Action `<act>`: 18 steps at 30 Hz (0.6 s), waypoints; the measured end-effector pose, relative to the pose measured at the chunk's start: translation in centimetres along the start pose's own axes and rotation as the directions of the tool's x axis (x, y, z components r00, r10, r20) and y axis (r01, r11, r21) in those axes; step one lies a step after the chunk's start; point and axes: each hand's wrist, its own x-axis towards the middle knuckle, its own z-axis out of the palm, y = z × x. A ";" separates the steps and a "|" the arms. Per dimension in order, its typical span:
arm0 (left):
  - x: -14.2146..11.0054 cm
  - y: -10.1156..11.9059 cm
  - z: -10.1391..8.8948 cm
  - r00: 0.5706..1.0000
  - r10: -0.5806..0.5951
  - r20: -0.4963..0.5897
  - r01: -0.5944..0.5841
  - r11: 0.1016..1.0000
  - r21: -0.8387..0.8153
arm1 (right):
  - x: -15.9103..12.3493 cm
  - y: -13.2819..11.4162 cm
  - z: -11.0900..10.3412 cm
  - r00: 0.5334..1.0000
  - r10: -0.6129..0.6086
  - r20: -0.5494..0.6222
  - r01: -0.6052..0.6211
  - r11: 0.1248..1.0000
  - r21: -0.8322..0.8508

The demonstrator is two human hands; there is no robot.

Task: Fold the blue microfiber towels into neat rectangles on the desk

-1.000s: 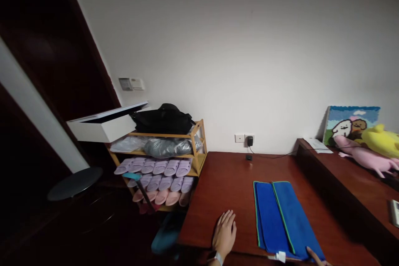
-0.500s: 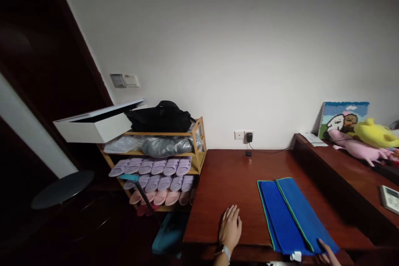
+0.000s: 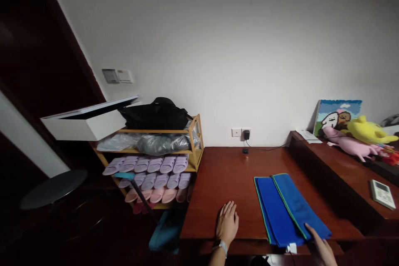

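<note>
A blue cloth (image 3: 277, 212) with green edging lies folded lengthwise on the brown table (image 3: 218, 170). Its near edge hangs slightly over the table's front, where a white tag (image 3: 291, 248) sticks out. My right hand (image 3: 322, 247) is at the near right corner of this cloth: one digit presses on top, and the other fingers are hidden, seemingly beneath the edge. Left of the cloth, my left hand (image 3: 227, 222) rests palm down on the tabletop, fingers stretched forward and holding nothing. A watch band circles that wrist.
On the left stands a wooden rack (image 3: 195, 141) with several slippers, a black bag (image 3: 157, 114) and a white box (image 3: 90, 122). A raised ledge at right carries plush toys (image 3: 352, 143), a picture (image 3: 338, 112) and a remote (image 3: 382, 193). A plugged-in charger (image 3: 247, 134) trails a cable.
The view has swung slightly to the right. My right hand keeps to the cloth's near right corner, with more of it now showing. My left hand stays flat on the table.
</note>
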 end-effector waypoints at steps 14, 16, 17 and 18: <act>0.2 0.1 -0.5 1.000 0.024 0.012 -0.025 0.999 0.022 | -3.3 -1.9 4.4 0.574 -0.489 0.657 0.778 0.578 -0.249; 0.3 0.1 -0.5 0.999 0.033 0.013 -0.034 0.999 0.024 | -4.1 -2.1 5.1 0.491 -0.444 0.749 0.848 0.440 -0.295; 0.3 0.1 -0.5 0.999 0.037 0.013 -0.038 0.999 0.025 | -4.4 -2.2 5.3 0.476 -0.425 0.770 0.864 0.386 -0.322; 0.3 0.1 -0.6 0.999 0.039 0.013 -0.039 0.999 0.027 | -4.6 -2.2 5.3 0.470 -0.407 0.783 0.873 0.345 -0.345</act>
